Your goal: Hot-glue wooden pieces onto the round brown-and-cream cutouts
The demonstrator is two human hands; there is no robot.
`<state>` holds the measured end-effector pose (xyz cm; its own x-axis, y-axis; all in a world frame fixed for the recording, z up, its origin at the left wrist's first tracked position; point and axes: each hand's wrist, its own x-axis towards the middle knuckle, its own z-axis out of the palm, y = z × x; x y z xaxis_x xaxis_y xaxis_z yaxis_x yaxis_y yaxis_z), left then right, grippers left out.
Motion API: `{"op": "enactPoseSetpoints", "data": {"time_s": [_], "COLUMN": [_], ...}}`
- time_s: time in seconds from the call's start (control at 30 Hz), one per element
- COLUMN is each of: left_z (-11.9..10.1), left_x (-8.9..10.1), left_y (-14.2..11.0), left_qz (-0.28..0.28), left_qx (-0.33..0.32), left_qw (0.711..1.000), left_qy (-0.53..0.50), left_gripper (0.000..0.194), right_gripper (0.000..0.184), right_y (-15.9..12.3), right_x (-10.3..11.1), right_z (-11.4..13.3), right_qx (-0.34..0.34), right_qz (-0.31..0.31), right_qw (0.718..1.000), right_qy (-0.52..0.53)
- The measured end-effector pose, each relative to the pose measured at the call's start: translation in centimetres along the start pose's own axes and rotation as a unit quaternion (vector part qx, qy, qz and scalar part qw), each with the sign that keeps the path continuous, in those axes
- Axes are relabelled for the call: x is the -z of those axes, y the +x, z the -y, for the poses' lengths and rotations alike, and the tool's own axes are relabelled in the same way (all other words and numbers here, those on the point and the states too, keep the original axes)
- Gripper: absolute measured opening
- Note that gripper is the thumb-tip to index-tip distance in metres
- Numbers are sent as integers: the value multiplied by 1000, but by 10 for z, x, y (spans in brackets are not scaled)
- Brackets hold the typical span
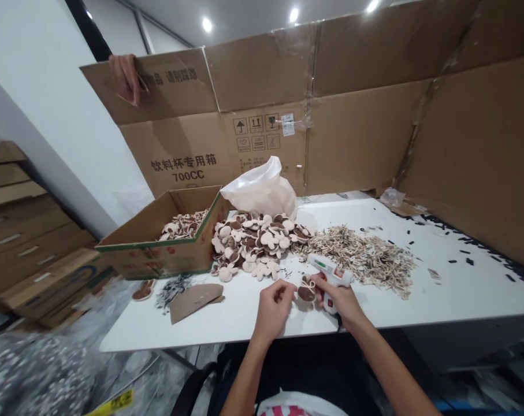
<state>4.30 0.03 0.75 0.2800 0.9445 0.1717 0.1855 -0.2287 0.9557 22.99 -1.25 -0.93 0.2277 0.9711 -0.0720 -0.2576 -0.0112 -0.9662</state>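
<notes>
My right hand [340, 300] grips a white hot glue gun [331, 270] near the front edge of the white table [443, 294]. Its nozzle points left and away from me. A small brown and cream bear-shaped piece [305, 290] lies on the table between my hands. My left hand [274, 307] is closed in a pinch just left of that piece, touching its edge. Behind my hands lies a heap of the same brown and cream pieces [257, 240]. A pile of thin pale loops [365, 254] spreads to the right.
An open cardboard box [158, 254] with more pieces stands at the table's left. A white plastic bag [262, 189] sits behind the heap. Tall cardboard walls [352, 115] ring the table; another person's hand [125, 78] grips the top left flap. A cardboard scrap [194, 299] lies front left.
</notes>
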Motion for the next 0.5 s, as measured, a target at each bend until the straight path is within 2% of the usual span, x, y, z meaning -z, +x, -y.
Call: {"op": "enactPoseSetpoints", "data": {"time_s": [0.1, 0.17, 0.3, 0.4, 0.5], "left_z": [1, -1, -6, -7, -5], "left_x": [-1, -4, -14, -21, -23], "left_y": [3, 5, 12, 19, 22], "left_qz": [-29, -11, 45, 58, 50], "left_qx": [4, -26, -102, -111, -120], "left_qw": [998, 990, 943, 897, 875], "left_qy": [64, 139, 313, 424, 467], "left_gripper": [24, 23, 29, 38, 35], "right_gripper": [40, 39, 39, 40, 41], "right_y": [4, 6, 10, 11, 12], "right_x": [1, 1, 0, 0, 1], "right_z": [-4, -6, -6, -4, -4], "right_qx": [20, 35, 47, 49, 53], "right_qz": [-128, -169, -182, -179, -183], "right_qw": [991, 982, 973, 970, 970], "right_qy": [44, 80, 137, 156, 150]}}
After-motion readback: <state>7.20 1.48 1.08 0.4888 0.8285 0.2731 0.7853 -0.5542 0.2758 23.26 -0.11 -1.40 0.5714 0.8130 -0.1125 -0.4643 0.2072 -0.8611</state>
